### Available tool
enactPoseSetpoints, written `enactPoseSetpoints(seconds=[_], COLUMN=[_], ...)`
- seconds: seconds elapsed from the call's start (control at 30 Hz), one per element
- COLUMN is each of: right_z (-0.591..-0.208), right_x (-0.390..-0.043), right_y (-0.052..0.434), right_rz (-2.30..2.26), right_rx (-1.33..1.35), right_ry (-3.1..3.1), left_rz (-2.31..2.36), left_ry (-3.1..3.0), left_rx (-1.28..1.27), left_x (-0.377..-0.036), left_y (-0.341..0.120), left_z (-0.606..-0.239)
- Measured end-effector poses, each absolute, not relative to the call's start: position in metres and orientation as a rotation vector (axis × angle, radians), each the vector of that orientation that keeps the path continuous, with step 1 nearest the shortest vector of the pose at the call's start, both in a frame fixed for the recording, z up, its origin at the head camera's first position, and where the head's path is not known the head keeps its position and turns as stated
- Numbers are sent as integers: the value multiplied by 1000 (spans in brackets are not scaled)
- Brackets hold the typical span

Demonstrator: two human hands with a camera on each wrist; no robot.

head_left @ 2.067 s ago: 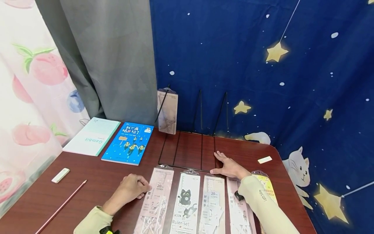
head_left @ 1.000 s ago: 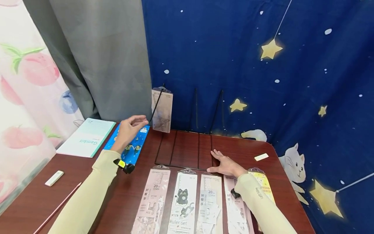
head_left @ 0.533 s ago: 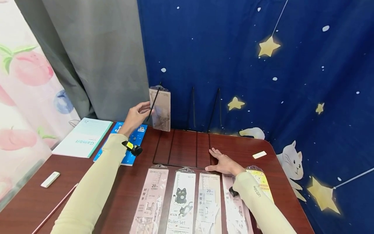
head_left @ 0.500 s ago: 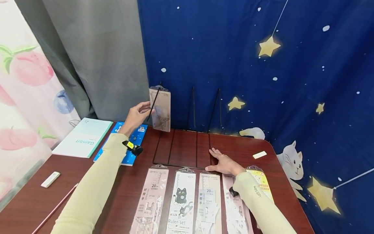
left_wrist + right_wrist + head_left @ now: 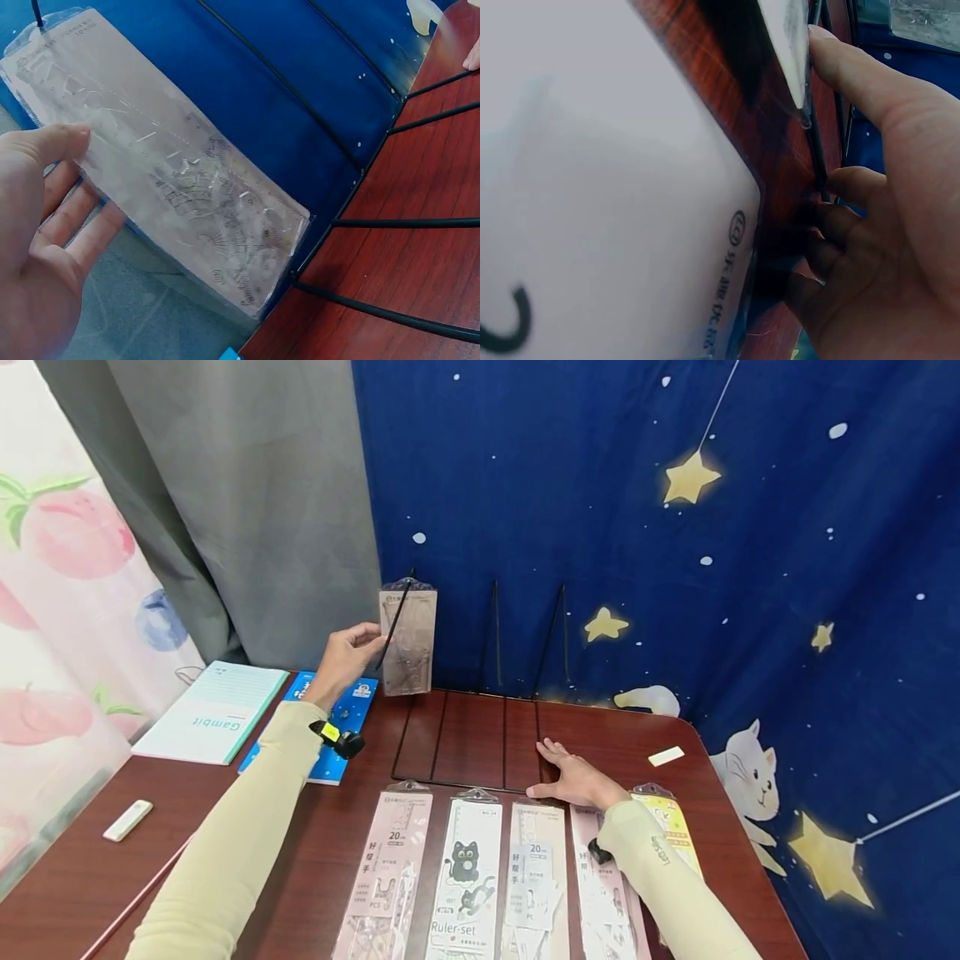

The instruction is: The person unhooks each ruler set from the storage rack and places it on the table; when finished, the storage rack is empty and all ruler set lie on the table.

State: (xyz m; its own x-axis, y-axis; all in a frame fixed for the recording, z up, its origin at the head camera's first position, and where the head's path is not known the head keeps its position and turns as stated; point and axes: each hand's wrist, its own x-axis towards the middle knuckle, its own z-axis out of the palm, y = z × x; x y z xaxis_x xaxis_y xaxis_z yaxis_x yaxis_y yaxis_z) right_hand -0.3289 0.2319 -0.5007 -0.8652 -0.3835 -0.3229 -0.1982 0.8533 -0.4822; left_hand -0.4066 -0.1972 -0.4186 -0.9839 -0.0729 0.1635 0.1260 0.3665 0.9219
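Left hand fingers pinch the left edge of the clear plastic ruler-set packet, upright at the 11 o'clock slot of the black wire rack. Right hand lies flat, fingers relaxed, touching the rack's 4 o'clock corner on the dark red wooden surface. Row of packaged ruler sets at 6 o'clock; blue book at 9 o'clock.
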Motion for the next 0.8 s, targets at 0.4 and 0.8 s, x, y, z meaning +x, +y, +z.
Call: enactPoseSetpoints(seconds=[0.4, 0.8], right_z=[-501, -498], right_x=[-326, -327], right_y=[234, 231], right_rz=[-626, -630], right_rx=[-401, -418], right_ry=[2619, 2613], left_rz=[-1678, -1619], left_ry=[-2522, -2580], left_rx=[-88, -184], left_x=[-386, -343], left_y=[-204, -211], left_z=[-415, -415])
